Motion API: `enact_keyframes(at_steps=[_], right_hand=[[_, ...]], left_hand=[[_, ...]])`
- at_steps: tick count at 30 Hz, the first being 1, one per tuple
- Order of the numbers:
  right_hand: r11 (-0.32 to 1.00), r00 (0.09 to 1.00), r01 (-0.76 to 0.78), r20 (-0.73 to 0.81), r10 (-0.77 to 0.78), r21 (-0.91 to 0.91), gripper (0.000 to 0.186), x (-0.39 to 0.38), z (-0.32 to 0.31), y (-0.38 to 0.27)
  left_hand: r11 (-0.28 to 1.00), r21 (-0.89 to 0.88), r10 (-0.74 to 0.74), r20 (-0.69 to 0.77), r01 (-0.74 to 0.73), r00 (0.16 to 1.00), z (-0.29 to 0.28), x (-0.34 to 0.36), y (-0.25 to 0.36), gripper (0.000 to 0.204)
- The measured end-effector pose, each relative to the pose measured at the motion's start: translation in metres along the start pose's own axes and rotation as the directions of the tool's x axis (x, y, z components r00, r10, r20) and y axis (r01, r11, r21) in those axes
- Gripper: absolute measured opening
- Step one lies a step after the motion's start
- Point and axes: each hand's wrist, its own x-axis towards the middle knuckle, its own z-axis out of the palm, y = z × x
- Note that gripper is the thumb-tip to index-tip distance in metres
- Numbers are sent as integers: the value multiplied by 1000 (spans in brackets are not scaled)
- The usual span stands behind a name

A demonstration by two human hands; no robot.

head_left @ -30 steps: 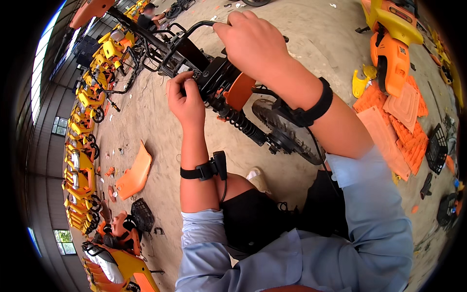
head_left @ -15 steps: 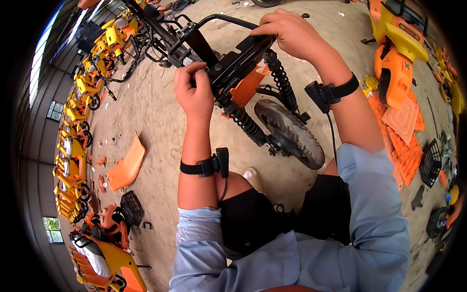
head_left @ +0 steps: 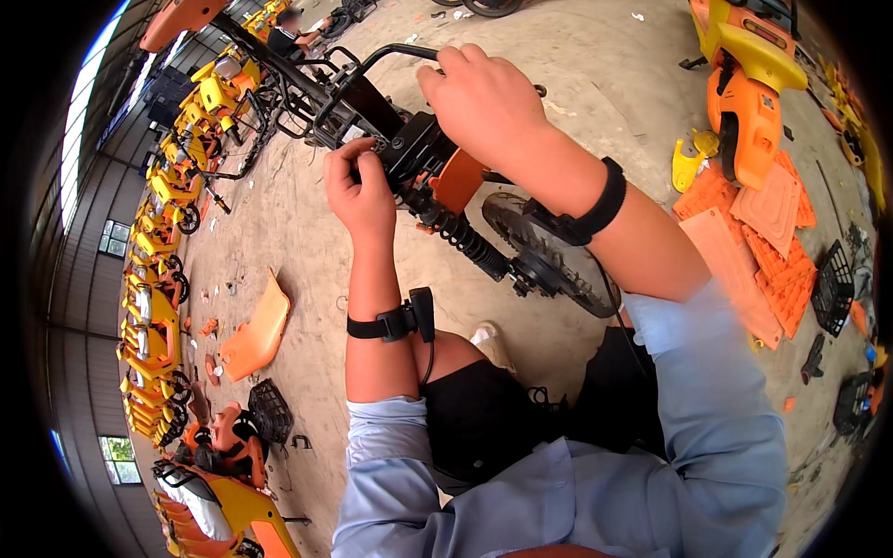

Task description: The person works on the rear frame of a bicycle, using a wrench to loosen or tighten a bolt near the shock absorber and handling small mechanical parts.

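Nearest, a wheel point(head_left: 549, 256) with a black spring point(head_left: 465, 240) lies over the concrete floor point(head_left: 307, 223), an orange panel point(head_left: 256, 330) to its left. The left hand point(head_left: 358, 191) has its grip clenched on the black bike frame point(head_left: 409, 153). Farther, the right hand point(head_left: 484, 102) grips the frame's black bar point(head_left: 386, 56), with orange plates point(head_left: 758, 223) on the right.

Two hands point(head_left: 363, 191) point(head_left: 484, 102), one black frame point(head_left: 372, 102), one wheel point(head_left: 549, 256), two wrist straps point(head_left: 395, 321).
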Motion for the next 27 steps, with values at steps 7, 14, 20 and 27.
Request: enact_keyframes(at_steps=[7,14,20,27], right_hand=[[974,995,93,15,-99,207,41,9,-12,54],[966,983,144,79,-164,213,37,-2,21,72],[935,972,171,101,-211,311,35,6,20,85],[994,966,90,236,-102,62,19,0,3,54]], left_hand=[[999,12,45,-11,-45,999,2,0,9,14],[1000,-15,19,-28,-20,999,0,0,4,14],[999,-12,44,-33,-44,998,1,1,4,15],[1000,-19,21,-19,-21,1000,3,0,7,14]])
